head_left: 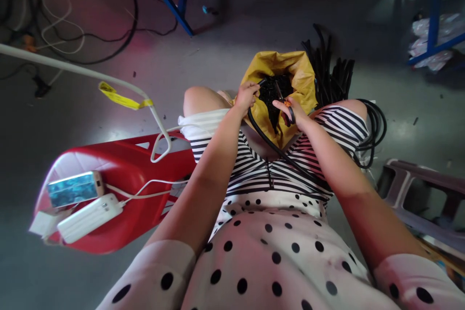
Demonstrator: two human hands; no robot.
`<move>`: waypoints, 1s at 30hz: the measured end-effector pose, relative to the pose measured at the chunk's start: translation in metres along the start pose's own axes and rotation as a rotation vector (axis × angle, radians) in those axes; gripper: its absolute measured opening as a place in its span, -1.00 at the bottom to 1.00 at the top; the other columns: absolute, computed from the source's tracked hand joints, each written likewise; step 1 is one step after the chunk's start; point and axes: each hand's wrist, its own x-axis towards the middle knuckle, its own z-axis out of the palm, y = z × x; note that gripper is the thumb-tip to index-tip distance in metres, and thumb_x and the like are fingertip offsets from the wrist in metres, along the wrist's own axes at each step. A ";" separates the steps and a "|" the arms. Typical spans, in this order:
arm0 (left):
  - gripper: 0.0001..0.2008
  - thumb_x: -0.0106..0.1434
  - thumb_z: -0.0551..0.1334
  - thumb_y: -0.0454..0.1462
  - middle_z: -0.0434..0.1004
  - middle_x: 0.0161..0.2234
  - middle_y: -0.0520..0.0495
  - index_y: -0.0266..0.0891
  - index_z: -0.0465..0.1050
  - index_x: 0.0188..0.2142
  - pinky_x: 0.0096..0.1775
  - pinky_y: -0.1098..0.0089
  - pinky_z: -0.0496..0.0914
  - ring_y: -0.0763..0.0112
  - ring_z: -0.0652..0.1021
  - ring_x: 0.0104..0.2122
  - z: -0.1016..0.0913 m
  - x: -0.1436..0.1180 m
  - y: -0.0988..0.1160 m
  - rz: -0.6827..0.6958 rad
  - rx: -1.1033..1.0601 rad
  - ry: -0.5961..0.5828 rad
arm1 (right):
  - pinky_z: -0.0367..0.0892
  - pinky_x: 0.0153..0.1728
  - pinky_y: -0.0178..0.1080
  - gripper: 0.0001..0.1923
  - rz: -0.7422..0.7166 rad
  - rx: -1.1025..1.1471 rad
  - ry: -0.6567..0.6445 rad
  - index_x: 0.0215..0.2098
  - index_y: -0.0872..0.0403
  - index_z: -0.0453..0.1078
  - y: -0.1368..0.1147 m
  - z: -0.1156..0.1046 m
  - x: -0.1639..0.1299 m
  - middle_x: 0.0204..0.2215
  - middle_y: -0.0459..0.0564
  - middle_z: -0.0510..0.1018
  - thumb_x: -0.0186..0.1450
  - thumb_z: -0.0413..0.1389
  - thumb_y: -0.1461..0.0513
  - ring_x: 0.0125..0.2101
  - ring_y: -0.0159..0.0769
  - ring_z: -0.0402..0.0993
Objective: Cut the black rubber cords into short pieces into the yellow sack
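Note:
I sit with a yellow bag (301, 75) open between my knees, filled with short black cut pieces (273, 91). My left hand (247, 97) pinches the end of a black tube (271, 144) at the bag's left rim; the tube runs back across my striped lap. My right hand (292, 110) holds scissors (285, 99) with dark loop handles and an orange spot, blades pointing into the bag's mouth. Both hands are close together over the bag opening.
A red plastic stool (119, 179) at my left carries a phone (74, 188) and a white power bank (89, 217) with a white cable. Coiled black tubing (374, 128) lies right of my knee. A grey stool (417, 189) stands at right. Blue rack legs (170, 0) and cables lie beyond.

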 end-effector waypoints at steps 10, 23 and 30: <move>-0.90 0.40 0.35 -0.37 0.36 -0.53 0.11 -0.23 0.51 -0.28 -0.56 0.51 -0.07 0.67 0.15 -0.67 0.001 -0.018 0.004 0.079 0.051 -0.104 | 0.10 -0.55 -0.33 -0.38 -0.001 -0.132 -0.032 -0.10 -0.04 0.29 0.013 0.004 0.005 -0.50 -0.25 0.35 0.29 0.43 -0.25 -0.52 -0.38 0.26; -0.81 0.43 0.30 -0.40 0.34 -0.58 0.13 -0.22 0.45 -0.35 -0.57 0.49 -0.04 0.64 0.17 -0.68 0.007 -0.019 0.002 0.085 0.118 -0.134 | 0.16 -0.50 -0.35 -0.42 0.030 -0.088 -0.097 -0.04 -0.07 0.27 0.014 0.007 0.005 -0.46 -0.26 0.30 0.31 0.41 -0.18 -0.46 -0.34 0.29; -0.78 0.45 0.30 -0.44 0.34 -0.59 0.13 -0.24 0.47 -0.37 -0.57 0.48 -0.06 0.66 0.16 -0.70 0.009 -0.019 -0.001 0.065 0.107 -0.133 | 0.12 -0.54 -0.36 -0.40 0.033 -0.160 -0.047 -0.09 -0.06 0.28 0.016 0.007 0.007 -0.49 -0.26 0.31 0.31 0.39 -0.25 -0.52 -0.38 0.23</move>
